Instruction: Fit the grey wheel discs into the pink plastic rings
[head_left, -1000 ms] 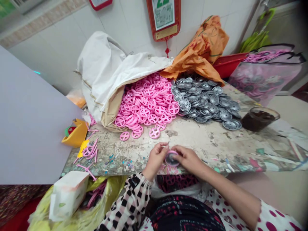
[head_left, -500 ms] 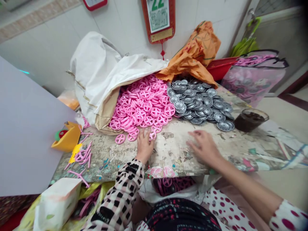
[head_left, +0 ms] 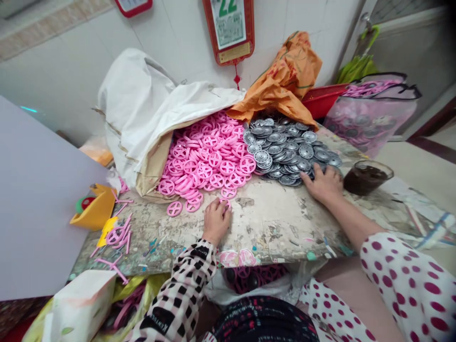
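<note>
Pink spoked wheels (head_left: 204, 171) spill in a heap from a white sack onto the worktable. Beside them on the right lies a pile of grey wheel discs (head_left: 274, 149). My left hand (head_left: 216, 222) rests on the table in front of the pink heap, its bent fingers closed on a pink wheel (head_left: 225, 203) partly hidden beneath them. My right hand (head_left: 325, 185) reaches to the front right edge of the grey pile. Its fingers are spread over the discs, thumb apart, and the palm hides whatever lies below it.
A cup of dark drink (head_left: 368, 178) stands close to my right hand. The white sack (head_left: 135, 109) and an orange sack (head_left: 285, 90) lie behind the heaps. Loose pink parts (head_left: 119, 235) and a yellow holder (head_left: 94, 206) are at left. A filled clear bag (head_left: 370, 116) stands at back right.
My right hand has moved forward and right, from above the table onto the edge of the grey discs. My left hand stays by the same pink wheel, its fingers drawn in closer.
</note>
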The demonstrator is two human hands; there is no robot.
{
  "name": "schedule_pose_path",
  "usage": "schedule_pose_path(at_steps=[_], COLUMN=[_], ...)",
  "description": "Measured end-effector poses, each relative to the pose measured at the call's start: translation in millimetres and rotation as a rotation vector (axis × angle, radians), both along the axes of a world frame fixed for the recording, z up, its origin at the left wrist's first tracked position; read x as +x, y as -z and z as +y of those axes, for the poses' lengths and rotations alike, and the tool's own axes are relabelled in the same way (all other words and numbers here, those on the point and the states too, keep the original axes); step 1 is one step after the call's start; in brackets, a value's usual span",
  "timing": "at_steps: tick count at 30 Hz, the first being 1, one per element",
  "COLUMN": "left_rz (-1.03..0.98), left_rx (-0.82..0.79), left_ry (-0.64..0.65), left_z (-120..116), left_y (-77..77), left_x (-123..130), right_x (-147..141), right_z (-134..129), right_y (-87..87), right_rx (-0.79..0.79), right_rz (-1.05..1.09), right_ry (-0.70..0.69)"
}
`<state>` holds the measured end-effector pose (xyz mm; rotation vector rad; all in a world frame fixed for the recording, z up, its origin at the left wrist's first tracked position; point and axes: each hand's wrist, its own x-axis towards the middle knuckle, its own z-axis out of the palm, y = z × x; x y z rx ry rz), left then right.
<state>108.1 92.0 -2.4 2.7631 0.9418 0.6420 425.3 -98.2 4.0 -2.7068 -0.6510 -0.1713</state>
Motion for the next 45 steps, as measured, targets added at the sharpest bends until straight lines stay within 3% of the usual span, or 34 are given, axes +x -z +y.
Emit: schedule_pose_path(at_steps=[4,10,18,22,27,29,35,40,45], left_rz=[-0.034,-0.023,-0.018,-0.097,-0.226,-0.282,-0.362,-0.134,0.047], left_rx=[0.008,0.043,0.001,-0.027,-0.112,-0.156,-0.288,-0.191,-0.103], left_ry=[0.015,0.045,0.160,0.139,0.063,0.025,-0.066,0.044,0.075], left_z=[-1,-6,-13,-13,-7,-4,-7,-18,-23], left_y=[1.1,-3.8,-9.0,-10.2,-8.6,-8.1,-11.9,-14.5,-13.7], left_x=[1,-1,-4,-4,-2,-3,-17,-24,-19], right_x=[-22,-78,-140,-129,-93,-89,-108,-123,-120], right_z=[-4,-8,-1,-7,-14,-13,-26,-38,-39], right_y=[-2.1,-6.4,-2.2,-2.8,-5.2,-9.2,-25.0,-23.5,-18.0], right_rx=[-0.007,0.010,0.010,0.155,0.206,0.172,-0.059,-0.192,-0.169], right_rz=[-0.024,-0.023,-0.051,-0.076,-0.125,-0.077,0.019,-0.093,-0.110], right_ry=[-0.037,-0.138,-0.561,-0.647,-0.385,-0.365,-0.572,-0.736,-0.790])
